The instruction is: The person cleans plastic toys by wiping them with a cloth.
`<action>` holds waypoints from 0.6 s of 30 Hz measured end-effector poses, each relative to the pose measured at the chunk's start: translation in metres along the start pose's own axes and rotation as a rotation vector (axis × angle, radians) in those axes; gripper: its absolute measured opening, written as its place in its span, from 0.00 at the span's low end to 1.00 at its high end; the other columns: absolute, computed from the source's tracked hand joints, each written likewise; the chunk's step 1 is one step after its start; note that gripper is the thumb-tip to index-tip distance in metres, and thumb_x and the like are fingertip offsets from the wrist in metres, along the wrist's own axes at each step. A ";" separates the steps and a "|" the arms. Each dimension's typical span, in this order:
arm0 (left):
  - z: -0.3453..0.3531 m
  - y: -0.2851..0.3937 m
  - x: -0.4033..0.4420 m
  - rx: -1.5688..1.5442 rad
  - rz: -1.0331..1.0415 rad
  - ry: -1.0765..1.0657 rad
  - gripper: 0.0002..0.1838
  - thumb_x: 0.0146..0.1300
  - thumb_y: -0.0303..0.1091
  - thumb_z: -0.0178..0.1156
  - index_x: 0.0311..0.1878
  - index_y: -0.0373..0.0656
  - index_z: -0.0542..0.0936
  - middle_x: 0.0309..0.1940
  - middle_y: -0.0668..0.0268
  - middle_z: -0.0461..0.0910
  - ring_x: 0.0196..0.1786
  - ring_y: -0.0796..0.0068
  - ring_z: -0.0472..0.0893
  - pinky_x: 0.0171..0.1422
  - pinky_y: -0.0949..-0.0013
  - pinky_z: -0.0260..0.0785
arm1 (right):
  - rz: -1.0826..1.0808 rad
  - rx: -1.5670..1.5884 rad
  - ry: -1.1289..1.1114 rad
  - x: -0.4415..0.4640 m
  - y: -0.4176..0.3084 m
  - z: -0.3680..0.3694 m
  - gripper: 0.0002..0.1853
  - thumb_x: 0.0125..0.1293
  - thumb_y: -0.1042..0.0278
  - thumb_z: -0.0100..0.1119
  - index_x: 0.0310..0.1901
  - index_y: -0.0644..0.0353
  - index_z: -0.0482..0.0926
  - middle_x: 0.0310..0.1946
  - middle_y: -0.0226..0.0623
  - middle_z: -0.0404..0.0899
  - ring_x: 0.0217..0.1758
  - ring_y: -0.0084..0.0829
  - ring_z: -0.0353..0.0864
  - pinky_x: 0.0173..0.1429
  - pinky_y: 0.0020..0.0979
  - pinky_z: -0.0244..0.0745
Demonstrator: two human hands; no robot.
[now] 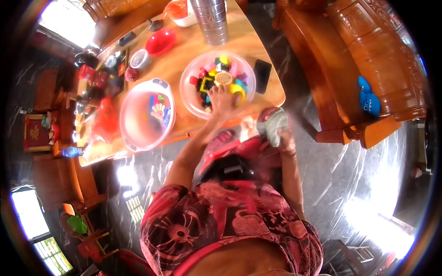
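Note:
My left hand (221,99) reaches into a round, translucent pink basin (187,99) of colorful toy pieces. Its fingers touch the pieces near a yellow square frame (206,84) and a round tan piece (223,78); whether they grip one is hidden. A yellow curved piece (239,93) lies just right of the hand. My right hand (286,140) is closed on a pale grey-green cloth (276,125), beyond the table's front edge. Left of the basin stands a white oval tub (133,115) with a small hand-shaped toy (158,111) and blue pieces inside.
On the wooden table (184,50) are a stacked metal container (211,23), a red bowl (160,42), a black phone-like object (262,76) and a red bag (105,120). A wooden bench (317,60) at the right holds a blue toy (369,100).

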State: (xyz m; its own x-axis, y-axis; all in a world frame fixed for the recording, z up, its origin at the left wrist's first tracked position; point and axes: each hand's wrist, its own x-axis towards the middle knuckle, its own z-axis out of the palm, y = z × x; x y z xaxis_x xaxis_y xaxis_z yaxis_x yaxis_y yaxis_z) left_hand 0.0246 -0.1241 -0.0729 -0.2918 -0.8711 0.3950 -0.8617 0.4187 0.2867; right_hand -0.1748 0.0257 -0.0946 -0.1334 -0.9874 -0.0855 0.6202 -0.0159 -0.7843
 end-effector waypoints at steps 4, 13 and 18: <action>-0.010 -0.012 -0.009 -0.205 -0.034 0.114 0.18 0.52 0.37 0.63 0.44 0.41 0.70 0.33 0.54 0.78 0.35 0.55 0.77 0.42 0.53 0.66 | 0.017 0.008 -0.025 -0.004 -0.002 0.001 0.30 0.52 0.65 0.58 0.58 0.64 0.64 0.48 0.46 0.74 0.54 0.39 0.74 0.58 0.37 0.70; -0.039 0.005 -0.039 -1.176 -0.610 -0.039 0.21 0.49 0.29 0.66 0.46 0.35 0.71 0.32 0.65 0.78 0.36 0.74 0.79 0.40 0.73 0.70 | 0.030 0.222 0.050 -0.005 0.003 0.002 0.21 0.61 0.75 0.54 0.57 0.62 0.69 0.51 0.40 0.75 0.54 0.36 0.76 0.59 0.37 0.71; -0.063 0.040 -0.054 -1.504 -0.650 -0.479 0.19 0.50 0.33 0.64 0.44 0.33 0.75 0.36 0.64 0.78 0.41 0.76 0.77 0.44 0.74 0.69 | -0.172 0.108 -0.069 -0.005 -0.014 0.033 0.24 0.63 0.75 0.52 0.61 0.60 0.64 0.55 0.42 0.71 0.58 0.38 0.72 0.63 0.39 0.67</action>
State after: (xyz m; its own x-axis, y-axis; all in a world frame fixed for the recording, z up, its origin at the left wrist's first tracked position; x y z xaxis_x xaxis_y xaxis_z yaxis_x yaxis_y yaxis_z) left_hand 0.0322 -0.0447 -0.0278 -0.4084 -0.8592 -0.3083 0.1599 -0.3999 0.9025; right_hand -0.1570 0.0251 -0.0630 -0.1934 -0.9770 0.0896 0.6723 -0.1985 -0.7132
